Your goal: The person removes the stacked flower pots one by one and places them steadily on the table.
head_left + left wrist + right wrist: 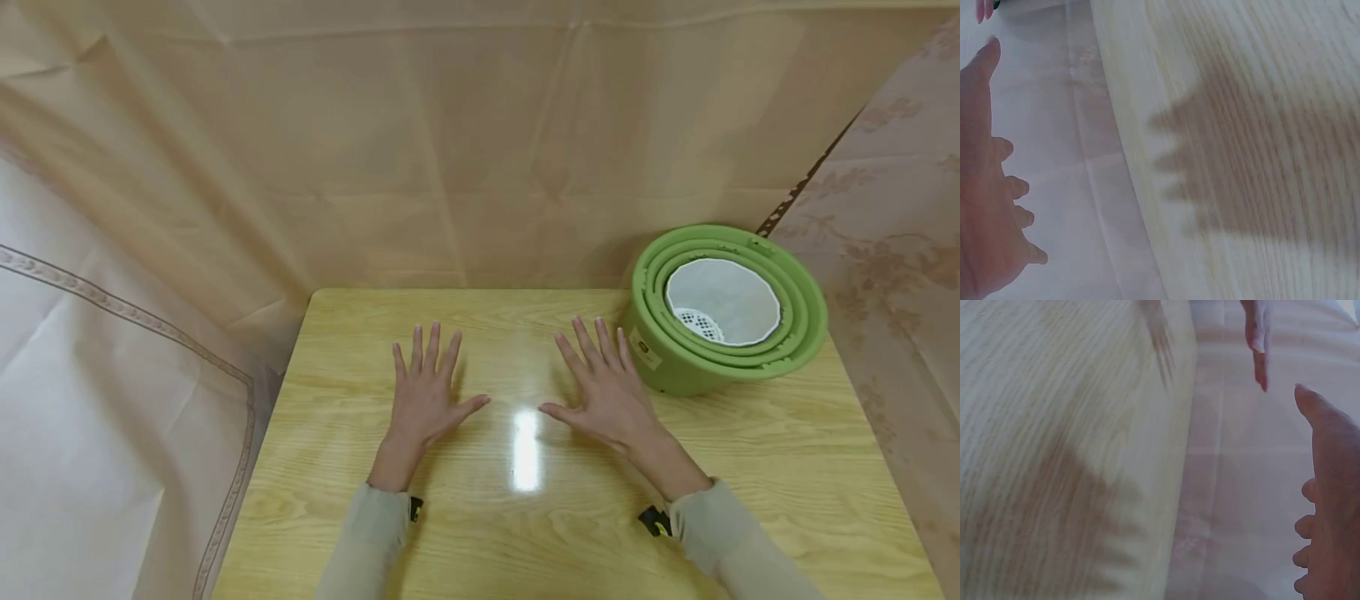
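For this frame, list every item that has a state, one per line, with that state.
left hand: open, fingers spread, flat over the table, holding nothing
right hand: open, fingers spread, holding nothing
green basins: nested, upright at the table's far right corner
white strainer basket: seated inside the basins, empty

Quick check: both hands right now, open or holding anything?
Left hand: open, fingers spread flat over the wooden table, holding nothing.
Right hand: open, fingers spread, holding nothing, just left of the green nested bowls.
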A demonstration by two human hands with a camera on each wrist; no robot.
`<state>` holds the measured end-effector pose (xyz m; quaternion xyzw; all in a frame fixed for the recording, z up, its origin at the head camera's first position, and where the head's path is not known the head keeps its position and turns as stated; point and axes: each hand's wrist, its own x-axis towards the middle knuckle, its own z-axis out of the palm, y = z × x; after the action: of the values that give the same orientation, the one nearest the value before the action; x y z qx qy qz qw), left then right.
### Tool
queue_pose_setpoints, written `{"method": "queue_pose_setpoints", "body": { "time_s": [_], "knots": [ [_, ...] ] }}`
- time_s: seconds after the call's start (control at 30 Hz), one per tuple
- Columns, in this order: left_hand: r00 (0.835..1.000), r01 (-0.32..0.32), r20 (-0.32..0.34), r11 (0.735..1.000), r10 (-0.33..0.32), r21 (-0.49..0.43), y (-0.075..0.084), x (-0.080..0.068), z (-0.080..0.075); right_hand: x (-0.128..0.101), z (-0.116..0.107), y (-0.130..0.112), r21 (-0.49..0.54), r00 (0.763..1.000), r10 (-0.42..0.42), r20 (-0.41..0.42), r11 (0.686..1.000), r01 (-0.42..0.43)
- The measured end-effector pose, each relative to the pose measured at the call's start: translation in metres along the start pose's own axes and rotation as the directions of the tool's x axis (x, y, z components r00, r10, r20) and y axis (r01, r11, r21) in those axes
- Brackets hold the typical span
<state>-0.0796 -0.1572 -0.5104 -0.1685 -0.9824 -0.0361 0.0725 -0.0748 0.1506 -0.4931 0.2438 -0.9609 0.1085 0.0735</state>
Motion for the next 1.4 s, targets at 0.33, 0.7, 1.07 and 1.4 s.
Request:
{"method": "queue_pose_setpoints", "body": {
  "time_s": [0.33, 0.7, 1.07, 1.4],
  "knots": [
    [1.000, -0.007, -0.023, 0.998, 0.005, -0.060, 0.001, 0.003, -0.003, 0.003, -0.019, -0.004, 0.003, 0.998, -0.039, -0.041, 0.999, 0.040],
    [1.000, -0.003, -0.025, 0.996, 0.001, -0.089, 0.003, 0.014, -0.017, 0.012, -0.044, 0.004, -0.046, 0.994, -0.082, -0.069, 0.996, 0.079],
    [0.997, -0.073, -0.040, 0.984, 0.067, -0.161, 0.006, 0.026, -0.022, 0.012, -0.058, 0.012, -0.038, 0.989, -0.079, -0.123, 0.996, 0.075],
    [0.992, -0.119, -0.054, 0.975, 0.110, -0.190, 0.013, 0.035, -0.033, 0.013, -0.081, 0.029, -0.027, 0.996, -0.043, -0.075, 0.999, 0.041]
  ]
}}
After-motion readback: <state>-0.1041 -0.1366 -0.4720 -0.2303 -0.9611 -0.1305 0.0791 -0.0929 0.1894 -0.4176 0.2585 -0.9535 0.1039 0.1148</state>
